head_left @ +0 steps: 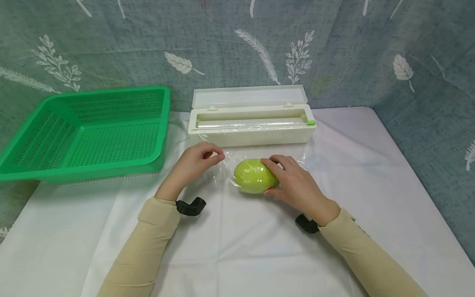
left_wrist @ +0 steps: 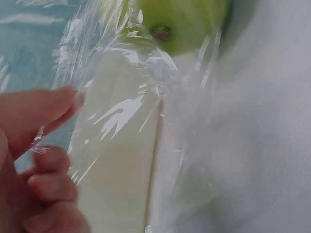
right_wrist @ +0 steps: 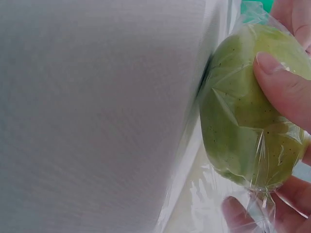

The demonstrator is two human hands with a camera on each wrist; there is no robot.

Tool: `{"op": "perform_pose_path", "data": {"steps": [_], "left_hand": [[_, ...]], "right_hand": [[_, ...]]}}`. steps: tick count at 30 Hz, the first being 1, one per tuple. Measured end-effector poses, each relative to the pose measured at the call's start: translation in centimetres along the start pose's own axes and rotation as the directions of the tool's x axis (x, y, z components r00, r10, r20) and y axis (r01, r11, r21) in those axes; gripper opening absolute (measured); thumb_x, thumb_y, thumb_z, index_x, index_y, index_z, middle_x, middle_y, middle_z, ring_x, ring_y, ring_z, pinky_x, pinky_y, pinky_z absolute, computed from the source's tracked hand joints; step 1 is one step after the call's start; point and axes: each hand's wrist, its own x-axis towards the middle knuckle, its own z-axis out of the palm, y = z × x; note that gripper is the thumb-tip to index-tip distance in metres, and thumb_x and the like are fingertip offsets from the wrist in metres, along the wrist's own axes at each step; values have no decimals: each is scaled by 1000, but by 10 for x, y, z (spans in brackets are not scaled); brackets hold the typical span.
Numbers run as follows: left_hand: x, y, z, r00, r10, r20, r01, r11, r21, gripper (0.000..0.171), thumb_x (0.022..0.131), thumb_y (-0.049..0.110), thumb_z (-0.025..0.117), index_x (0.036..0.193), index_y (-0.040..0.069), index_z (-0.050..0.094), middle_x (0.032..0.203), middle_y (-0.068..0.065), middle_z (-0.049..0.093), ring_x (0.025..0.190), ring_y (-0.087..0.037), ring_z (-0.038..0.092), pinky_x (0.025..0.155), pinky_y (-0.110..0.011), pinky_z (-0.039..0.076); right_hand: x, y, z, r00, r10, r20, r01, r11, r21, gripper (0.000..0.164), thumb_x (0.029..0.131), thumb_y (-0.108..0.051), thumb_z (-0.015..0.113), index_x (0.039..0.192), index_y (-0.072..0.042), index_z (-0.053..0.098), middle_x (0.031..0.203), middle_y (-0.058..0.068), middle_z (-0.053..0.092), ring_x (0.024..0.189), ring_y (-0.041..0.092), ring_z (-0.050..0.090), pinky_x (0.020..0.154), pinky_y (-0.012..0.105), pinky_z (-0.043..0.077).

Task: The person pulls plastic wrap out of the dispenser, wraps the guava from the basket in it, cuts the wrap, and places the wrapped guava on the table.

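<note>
An oval green fruit [head_left: 252,176], mango-like with small dark specks, lies wrapped in clear cling film [right_wrist: 262,150]. My right hand [head_left: 297,183] grips its right end, the thumb [right_wrist: 282,87] pressed over the film. At that end the film gathers into a twist [right_wrist: 262,208] beside the fingers. Left of the fruit, my left hand [head_left: 198,163] pinches loose cling film [left_wrist: 116,116] between thumb and curled fingers. The fruit's brown stem scar [left_wrist: 161,32] faces this hand in the left wrist view.
Just behind the hands stands a white cling film box [head_left: 252,138], its lid [head_left: 249,97] raised, with a film roll [head_left: 252,123] inside and a green slider [head_left: 311,122]. A green plastic basket [head_left: 163,136] sits at the left. Patterned cloth [head_left: 222,49] hangs behind the white-covered table [head_left: 222,255].
</note>
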Motion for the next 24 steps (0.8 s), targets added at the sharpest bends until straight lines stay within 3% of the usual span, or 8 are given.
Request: {"op": "perform_pose_path", "data": {"steps": [3,6,13,18,24], "left_hand": [[5,5,5,998,11,-54,-9,999,48,9,84,29,62,90,22,65,63,-2,43,62,-16,41,58,-29,34],[10,10,10,999,-11,-52,13,999,45,8,84,29,61,89,24,64,58,-1,45,56,-16,42,53,-29,34],[21,21,21,992,-118,40,118,993,-7,10,87,29,58,92,20,59,55,-2,54,41,-17,48,46,-30,38],[29,31,29,996,-79,28,77,995,55,9,87,25,57,90,17,60,65,2,60,49,-12,56,52,-30,40],[37,31,40,997,-79,20,75,987,139,7,87,22,58,86,16,60,68,4,57,52,-11,53,51,-28,42]], "right_hand": [[0,0,-1,1000,11,17,-11,1000,15,79,62,-36,80,129,-15,43,122,3,44,111,18,43,78,34,46],[0,1,-2,999,27,44,-29,999,42,81,62,-35,79,131,-17,41,127,1,43,113,18,44,83,36,44],[-1,3,-2,998,39,54,-42,997,58,82,62,-36,79,132,-17,40,129,0,44,115,18,44,89,35,40],[0,6,-1,998,27,48,-29,998,61,82,62,-36,78,132,-16,41,129,2,45,115,18,44,91,34,38],[2,8,-1,998,8,57,-12,997,77,81,64,-37,77,133,-17,40,129,2,44,116,18,43,93,34,37]]}}
